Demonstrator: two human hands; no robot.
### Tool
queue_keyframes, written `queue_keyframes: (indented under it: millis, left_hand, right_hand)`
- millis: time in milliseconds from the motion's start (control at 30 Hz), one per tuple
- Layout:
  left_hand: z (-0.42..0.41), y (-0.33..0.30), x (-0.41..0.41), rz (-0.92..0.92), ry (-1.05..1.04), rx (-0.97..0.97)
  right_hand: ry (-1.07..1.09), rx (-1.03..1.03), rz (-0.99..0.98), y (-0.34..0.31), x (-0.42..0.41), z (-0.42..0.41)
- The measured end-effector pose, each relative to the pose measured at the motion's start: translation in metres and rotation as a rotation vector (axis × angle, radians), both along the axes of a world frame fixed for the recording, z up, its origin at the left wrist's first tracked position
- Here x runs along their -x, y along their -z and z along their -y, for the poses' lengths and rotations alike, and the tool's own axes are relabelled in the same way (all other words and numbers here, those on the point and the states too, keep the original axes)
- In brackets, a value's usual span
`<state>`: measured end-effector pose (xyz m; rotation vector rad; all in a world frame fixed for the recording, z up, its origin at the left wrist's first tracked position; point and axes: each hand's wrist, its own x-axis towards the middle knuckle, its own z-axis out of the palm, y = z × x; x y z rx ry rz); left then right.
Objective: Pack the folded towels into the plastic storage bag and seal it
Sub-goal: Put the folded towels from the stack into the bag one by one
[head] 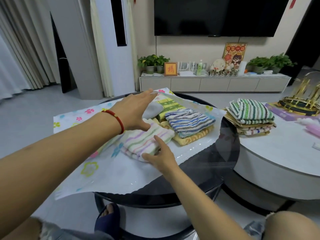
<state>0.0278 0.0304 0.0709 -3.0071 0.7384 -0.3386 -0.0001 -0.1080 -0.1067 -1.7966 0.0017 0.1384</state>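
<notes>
Head view: left hand (135,111) fingers spread over floral storage bag (110,172) on table (216,163); right hand (160,157) fingers spread, touching pastel striped towel (147,142). Risk: shove topples folds; striped stack (251,118) waits apart.

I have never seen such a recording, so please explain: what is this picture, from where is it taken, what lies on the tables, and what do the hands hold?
There is one picture, from a camera worn on a person's head, looking down at their own bare hands. No machine is involved. On the dark round table lies a flowered plastic bag with folded towels, seemingly inside it. The left hand, open, reaches over them. The right hand touches the pastel towel without gripping it. A second towel stack waits on the white table to the right.
</notes>
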Motion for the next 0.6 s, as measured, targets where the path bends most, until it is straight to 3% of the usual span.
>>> queue_keyframes:
  millis: [167, 433, 600]
  left_hand:
    - [0.008, 0.012, 0.004, -0.043, 0.016, 0.002]
    - [0.054, 0.037, -0.001, -0.033, 0.055, -0.070]
    - [0.105, 0.048, -0.019, -0.049, 0.091, -0.128]
  right_hand:
    - [-0.051, -0.007, -0.045, -0.014, 0.006, 0.050]
    - [-0.180, 0.147, 0.126, -0.070, 0.022, 0.173]
    - [0.128, 0.207, 0.261, -0.083, 0.002, 0.262]
